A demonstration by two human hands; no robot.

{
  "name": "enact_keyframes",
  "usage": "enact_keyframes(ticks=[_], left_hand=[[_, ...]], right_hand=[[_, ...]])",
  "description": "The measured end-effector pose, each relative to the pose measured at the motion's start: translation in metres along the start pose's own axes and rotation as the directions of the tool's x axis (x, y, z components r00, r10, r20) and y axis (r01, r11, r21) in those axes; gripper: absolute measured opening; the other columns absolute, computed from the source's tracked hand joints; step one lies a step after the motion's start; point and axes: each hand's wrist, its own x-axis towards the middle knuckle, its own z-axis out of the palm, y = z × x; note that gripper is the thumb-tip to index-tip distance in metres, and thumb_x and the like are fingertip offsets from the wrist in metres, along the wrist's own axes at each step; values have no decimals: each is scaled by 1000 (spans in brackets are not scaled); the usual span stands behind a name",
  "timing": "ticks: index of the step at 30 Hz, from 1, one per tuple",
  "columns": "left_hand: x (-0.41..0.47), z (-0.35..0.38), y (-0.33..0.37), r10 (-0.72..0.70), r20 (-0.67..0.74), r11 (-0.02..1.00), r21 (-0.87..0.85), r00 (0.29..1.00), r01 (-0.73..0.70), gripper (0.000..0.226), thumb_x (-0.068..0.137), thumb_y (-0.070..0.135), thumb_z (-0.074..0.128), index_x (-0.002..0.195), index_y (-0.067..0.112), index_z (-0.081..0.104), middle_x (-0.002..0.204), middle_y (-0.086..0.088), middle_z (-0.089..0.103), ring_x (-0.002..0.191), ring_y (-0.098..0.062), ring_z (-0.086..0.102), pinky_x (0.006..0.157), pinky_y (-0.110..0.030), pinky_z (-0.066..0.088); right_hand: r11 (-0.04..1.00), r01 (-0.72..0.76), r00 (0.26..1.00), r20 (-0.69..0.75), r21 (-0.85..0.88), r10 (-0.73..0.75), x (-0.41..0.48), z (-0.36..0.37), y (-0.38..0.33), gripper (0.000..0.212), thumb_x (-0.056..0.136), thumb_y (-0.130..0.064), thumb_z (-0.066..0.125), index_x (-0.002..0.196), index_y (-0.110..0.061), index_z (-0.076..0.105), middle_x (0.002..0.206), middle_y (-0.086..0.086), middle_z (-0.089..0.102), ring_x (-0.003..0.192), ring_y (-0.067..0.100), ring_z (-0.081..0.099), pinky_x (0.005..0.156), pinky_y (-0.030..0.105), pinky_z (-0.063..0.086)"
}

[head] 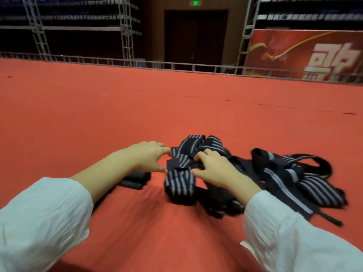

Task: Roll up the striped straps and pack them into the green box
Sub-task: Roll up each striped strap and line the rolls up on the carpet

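Note:
A tangled pile of black straps with white stripes (284, 179) lies on the red carpet, right of centre. One folded striped strap (179, 181) sits at the pile's left end, between my hands. My left hand (149, 157) reaches in from the left, thumb and fingers spread, fingertips at the strap's left edge. My right hand (213, 167) lies over the straps with curled fingers on the striped fabric; whether it grips is unclear. Two rolled black straps (135, 180) lie on the carpet under my left forearm. No green box is in view.
The red carpet (98, 114) stretches wide ahead and to the left. A metal truss rail (176, 66) borders its far edge. Behind it stand scaffolding, a dark door and a red banner (306, 54) at the right.

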Motion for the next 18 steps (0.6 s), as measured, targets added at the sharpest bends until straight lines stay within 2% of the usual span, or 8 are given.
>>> enact_keyframes(ticks=[6, 11, 15, 17, 18], left_hand=[[39, -12, 104, 142, -59, 989, 59, 988, -138, 55, 90, 51, 55, 137, 25, 43, 130, 0, 50, 122, -23, 48, 95, -37, 42], [69, 5, 182, 199, -128, 980, 34, 972, -196, 69, 91, 61, 47, 148, 27, 27, 145, -2, 37, 129, -24, 40, 101, -38, 39], [80, 40, 215, 83, -73, 995, -46, 994, -86, 87, 87, 67, 48, 154, 30, 7, 160, -8, 9, 142, -30, 23, 110, -43, 31], [82, 57, 219, 0, -83, 997, -78, 997, -6, 84, 90, 62, 49, 155, 29, 6, 161, -12, 1, 146, -31, 14, 112, -43, 29], [83, 65, 218, -35, -103, 996, -86, 994, 26, 80, 93, 57, 49, 155, 27, 7, 161, -15, 3, 146, -32, 14, 111, -44, 30]], right_hand=[[985, -158, 987, 3, -71, 159, -79, -20, 92, 50, 92, -49, 52, 131, -18, 46, 130, 6, 45, 124, 27, 41, 97, 42, 37], [961, -269, 963, 19, -70, 271, -133, -17, 152, 51, 90, -47, 54, 132, -19, 46, 129, 6, 46, 122, 26, 42, 94, 39, 39], [952, -305, 949, 75, -20, 305, -155, 4, 177, 57, 90, -45, 56, 141, -21, 41, 136, 6, 43, 126, 26, 41, 100, 40, 40], [957, -290, 952, 106, 8, 287, -160, 17, 182, 61, 91, -42, 56, 145, -23, 36, 142, 6, 39, 129, 26, 39, 104, 40, 38], [959, -281, 954, 117, 25, 276, -160, 23, 183, 62, 91, -41, 56, 147, -24, 34, 147, 5, 35, 131, 26, 37, 107, 40, 36]])
